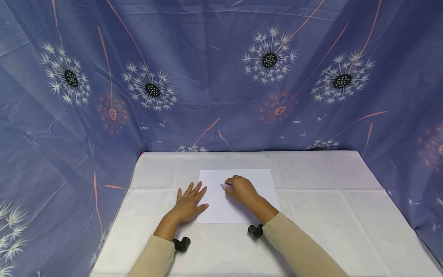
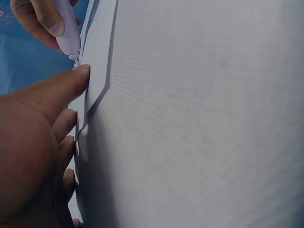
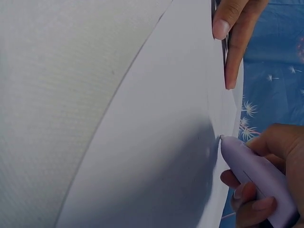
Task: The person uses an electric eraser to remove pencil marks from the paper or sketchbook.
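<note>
One lilac pen-shaped tool (image 3: 259,178) is held over a white sheet of paper (image 1: 214,213) by the right hand (image 1: 243,190), whose grip is closed around the tapered body, with thumb and fingers curled against its sides. The tool's small, narrow tip is pointed leftward and down at the far left part of the sheet; whether the paper is actually touched by it cannot be told for certain. A thin dark line along the body is shown by the right wrist view. The sheet's left edge is overlaid by the left hand (image 1: 187,207), its grip released and its fingers straight and spread, with the thumb and forefinger tips laid on the paper and the little finger rested beyond the edge. By the left wrist view, the tool is seen just past the left thumb. The sheet is laid flat on a bench (image 1: 328,219) covered in creased white cloth, near its middle. Both forearms are covered by beige sleeves (image 1: 301,242), and a small black device (image 1: 255,231) is worn at the right wrist, with a similar black one (image 1: 182,244) worn at the left. The bench is backed and flanked by blue fabric (image 1: 207,65) printed with white and coral dandelions.
</note>
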The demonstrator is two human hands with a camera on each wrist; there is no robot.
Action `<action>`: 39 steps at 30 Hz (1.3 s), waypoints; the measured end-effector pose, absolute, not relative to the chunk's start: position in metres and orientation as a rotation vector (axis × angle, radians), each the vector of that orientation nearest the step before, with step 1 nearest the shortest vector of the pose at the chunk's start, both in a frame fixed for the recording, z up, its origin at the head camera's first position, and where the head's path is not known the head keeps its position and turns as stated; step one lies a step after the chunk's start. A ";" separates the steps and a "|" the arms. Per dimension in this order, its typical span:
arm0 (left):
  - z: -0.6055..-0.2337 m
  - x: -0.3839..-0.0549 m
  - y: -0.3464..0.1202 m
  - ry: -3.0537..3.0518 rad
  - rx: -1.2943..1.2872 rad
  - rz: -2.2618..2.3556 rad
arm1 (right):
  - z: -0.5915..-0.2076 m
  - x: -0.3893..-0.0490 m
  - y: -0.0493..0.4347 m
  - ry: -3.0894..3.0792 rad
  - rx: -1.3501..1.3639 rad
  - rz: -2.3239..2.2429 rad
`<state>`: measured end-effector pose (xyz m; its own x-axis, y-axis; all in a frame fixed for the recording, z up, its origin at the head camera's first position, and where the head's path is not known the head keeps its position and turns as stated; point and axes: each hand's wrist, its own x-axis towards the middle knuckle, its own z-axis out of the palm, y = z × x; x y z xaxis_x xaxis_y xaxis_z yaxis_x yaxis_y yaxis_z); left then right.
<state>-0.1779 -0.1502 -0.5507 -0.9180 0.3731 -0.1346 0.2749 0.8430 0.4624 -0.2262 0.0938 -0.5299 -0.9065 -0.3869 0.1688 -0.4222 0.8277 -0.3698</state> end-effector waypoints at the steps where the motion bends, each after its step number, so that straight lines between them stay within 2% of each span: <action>1: -0.551 -0.178 -0.150 2.802 0.498 0.652 | -0.530 -0.226 0.094 -2.916 0.645 0.621; 39: -0.554 -0.179 -0.152 2.805 0.527 0.672 | -0.532 -0.224 0.090 -2.898 0.693 0.584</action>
